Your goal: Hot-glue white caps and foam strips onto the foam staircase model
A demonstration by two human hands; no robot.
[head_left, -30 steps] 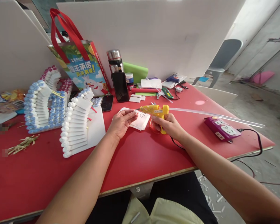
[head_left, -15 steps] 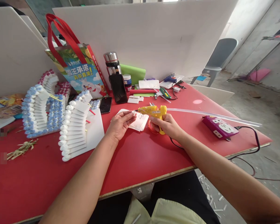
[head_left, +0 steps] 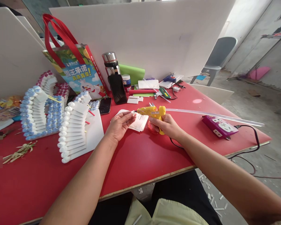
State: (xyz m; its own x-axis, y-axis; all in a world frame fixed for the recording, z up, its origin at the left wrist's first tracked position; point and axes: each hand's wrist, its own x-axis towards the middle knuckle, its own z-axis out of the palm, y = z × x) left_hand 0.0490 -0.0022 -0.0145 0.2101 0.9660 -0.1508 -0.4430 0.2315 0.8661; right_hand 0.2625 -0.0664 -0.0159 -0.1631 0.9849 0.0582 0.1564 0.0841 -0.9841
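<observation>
My right hand [head_left: 165, 125] is wrapped round the handle of a yellow hot glue gun [head_left: 151, 111], with a long clear glue stick [head_left: 213, 117] running out of its back. The gun's tip points left and meets a small white piece [head_left: 133, 113] pinched in the fingertips of my left hand [head_left: 119, 125]; its kind is too small to make out. Under the hands lies a stack of white paper [head_left: 139, 122] with dark marks. To the left stands a fan-shaped row of white rolled pieces [head_left: 73, 131] on a white board [head_left: 96, 134].
A blue-and-white fan-shaped piece [head_left: 35, 109], a carrier bag [head_left: 77, 70], a steel flask [head_left: 110, 62] and phones [head_left: 105, 106] stand behind and left. On the right a purple power strip [head_left: 220, 126] sits near the edge of the red table [head_left: 140, 165], its cord hanging off.
The view has shifted very slightly. Both hands keep the same hold, with the glue gun's tip still at the small white piece.
</observation>
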